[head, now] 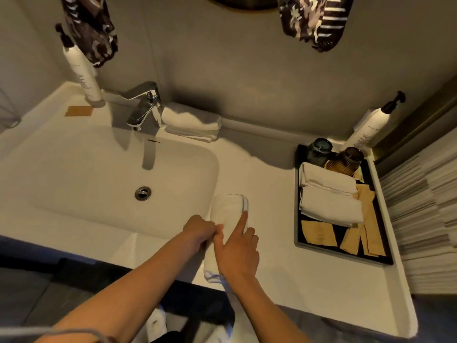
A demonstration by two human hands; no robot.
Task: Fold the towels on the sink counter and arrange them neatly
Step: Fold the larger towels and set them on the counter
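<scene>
Both hands are on the towel [228,226], which lies on the counter [284,288] just right of the sink basin [111,174], long axis running away from the person, near end hanging slightly over the front edge. It's white with a grey stripe at the far end and already narrowed into a long strip or loose roll (can't tell which from this angle).

Left hand [199,232]: fingers curled against the towel's left edge, looks like it's gripping or tucking the fold, though the fingertips are hidden under the cloth. Right hand [238,251]: lies on top, index finger straight and pressing along the right side, other fingers loosely bent, nothing pinched.

Step in hand, as I read it: squaring up the lengthwise fold before the next fold.

To do it well:
- keep the right hand flat as a clamp, run the left edge straight so layers line up
- pull the overhanging near end back onto the counter first, else it drags the fold skew
- match stripe end to plain end when halving

Reference for the target: folded stack [191,122] beside the faucet [143,105], and two folded towels [329,196] on the black tray [346,254] at right. Tray is already crowded with paper sachets and two tumblers, so the stack by the faucet is probably the better spot.
</scene>
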